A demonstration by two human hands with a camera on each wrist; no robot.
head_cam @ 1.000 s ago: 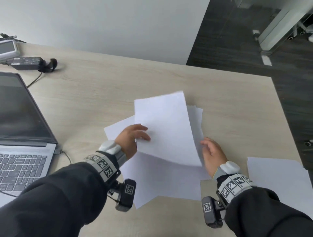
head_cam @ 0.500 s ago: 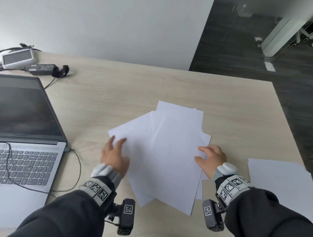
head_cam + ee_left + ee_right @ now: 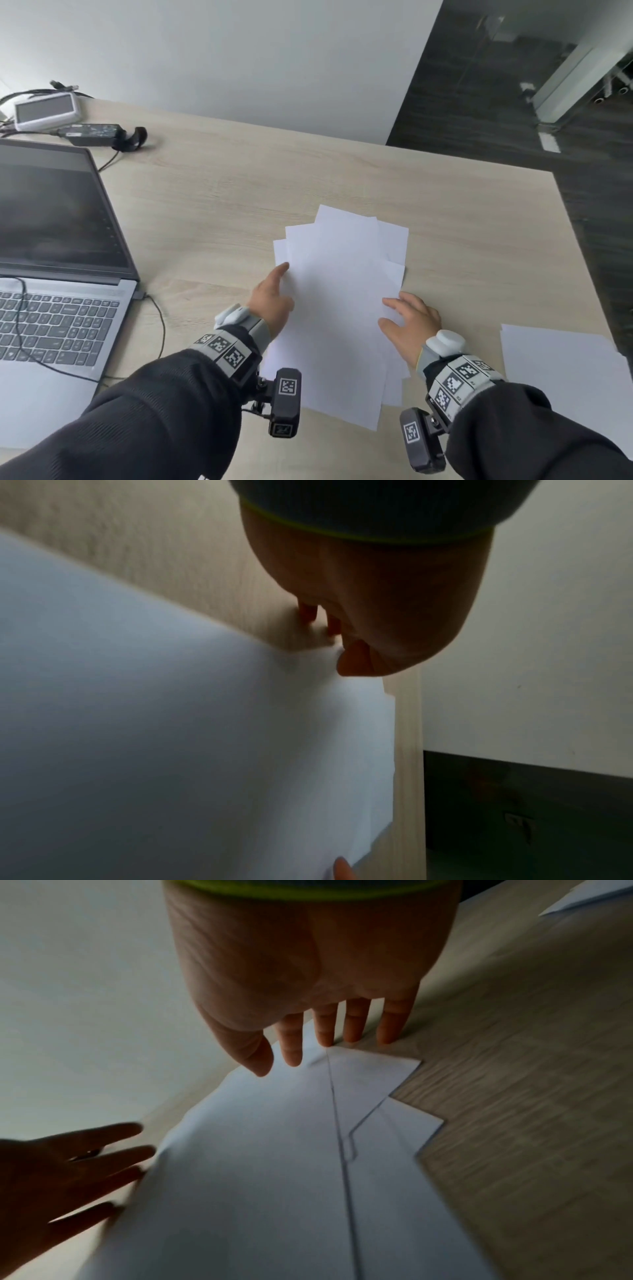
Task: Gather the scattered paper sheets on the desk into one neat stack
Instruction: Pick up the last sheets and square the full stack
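A loose pile of white paper sheets [image 3: 337, 301] lies fanned at the middle of the light wooden desk [image 3: 239, 192], corners sticking out at the far end. My left hand [image 3: 272, 298] lies against the pile's left edge with straight fingers. My right hand [image 3: 406, 317] rests flat on the right edge, fingers spread and straight [image 3: 325, 1031]. The right wrist view shows the overlapping sheets [image 3: 274, 1164] and my left hand [image 3: 72, 1164] at their far side. In the left wrist view the sheets [image 3: 171, 737] fill the lower left beneath my fingertips [image 3: 352, 661].
A second batch of white sheets [image 3: 561, 370] lies at the desk's right front edge. An open laptop [image 3: 58, 257] with a cable stands at the left; a power adapter [image 3: 96, 132] and a small white device [image 3: 46, 111] sit at the back left. Dark floor lies beyond the right edge.
The sheet my left hand held up has come down onto the pile. Both hands have moved to the pile's sides and pushed the spread sheets inward, so the pile is narrower.
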